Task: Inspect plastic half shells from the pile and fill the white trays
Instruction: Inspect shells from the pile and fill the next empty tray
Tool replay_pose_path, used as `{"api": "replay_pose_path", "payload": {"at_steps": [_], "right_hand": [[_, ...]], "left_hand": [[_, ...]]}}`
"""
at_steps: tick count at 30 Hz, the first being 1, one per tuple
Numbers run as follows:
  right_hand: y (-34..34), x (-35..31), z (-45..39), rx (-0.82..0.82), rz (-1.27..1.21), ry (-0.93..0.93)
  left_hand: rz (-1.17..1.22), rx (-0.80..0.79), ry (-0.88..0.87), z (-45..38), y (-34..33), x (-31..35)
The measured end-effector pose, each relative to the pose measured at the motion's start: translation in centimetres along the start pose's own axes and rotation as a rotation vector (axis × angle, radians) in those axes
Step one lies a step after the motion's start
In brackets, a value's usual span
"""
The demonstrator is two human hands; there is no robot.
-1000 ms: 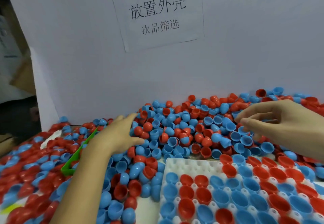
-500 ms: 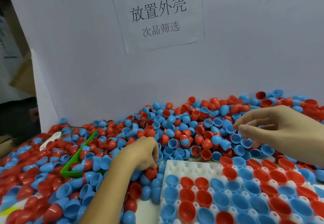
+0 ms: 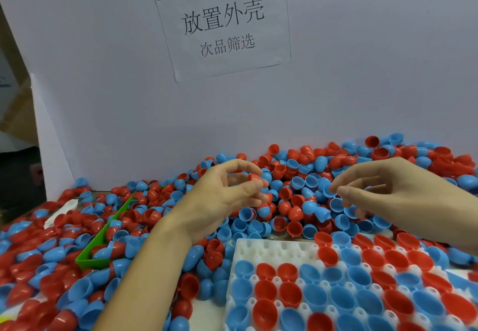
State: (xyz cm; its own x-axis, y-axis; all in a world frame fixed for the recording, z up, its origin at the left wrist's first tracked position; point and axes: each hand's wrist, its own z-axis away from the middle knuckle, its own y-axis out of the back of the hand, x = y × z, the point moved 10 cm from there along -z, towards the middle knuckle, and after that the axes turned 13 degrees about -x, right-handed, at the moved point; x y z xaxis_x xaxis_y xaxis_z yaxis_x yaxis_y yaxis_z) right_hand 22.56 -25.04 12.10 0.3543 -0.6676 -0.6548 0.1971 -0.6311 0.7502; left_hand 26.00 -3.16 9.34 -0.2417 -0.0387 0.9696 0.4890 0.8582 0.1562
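Your left hand [image 3: 227, 196] pinched a red half shell [image 3: 254, 176]; right hand [image 3: 382, 196] hovered loosely curled, apparently empty. Checking its rim before traying seemed wise.

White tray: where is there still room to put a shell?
The white tray has bare back-left sockets, between the pile behind and the filled rows in front. A thin bare table strip runs along its left edge. Elsewhere shells crowd the table.

Red/blue half shells [image 3: 297, 201] piled loose; white tray [image 3: 274, 250] approx. mostly filled, cups up.
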Motion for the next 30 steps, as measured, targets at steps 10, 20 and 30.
{"api": "replay_pose_path", "payload": {"at_steps": [10, 20, 30], "right_hand": [[-0.1, -0.2, -0.1, -0.02, 0.004, 0.034], [-0.5, -0.4, 0.0, -0.046, 0.016, 0.058], [-0.7, -0.3, -0.1, -0.069, 0.032, 0.07]], "left_hand": [[-0.412, -0.086, 0.271, 2.0, 3.0, -1.4], [-1.027, 0.506, 0.502, 4.3, 11.4, -2.6], [-1.068, 0.485, 0.365, 2.7, 8.8, -2.6]]}}
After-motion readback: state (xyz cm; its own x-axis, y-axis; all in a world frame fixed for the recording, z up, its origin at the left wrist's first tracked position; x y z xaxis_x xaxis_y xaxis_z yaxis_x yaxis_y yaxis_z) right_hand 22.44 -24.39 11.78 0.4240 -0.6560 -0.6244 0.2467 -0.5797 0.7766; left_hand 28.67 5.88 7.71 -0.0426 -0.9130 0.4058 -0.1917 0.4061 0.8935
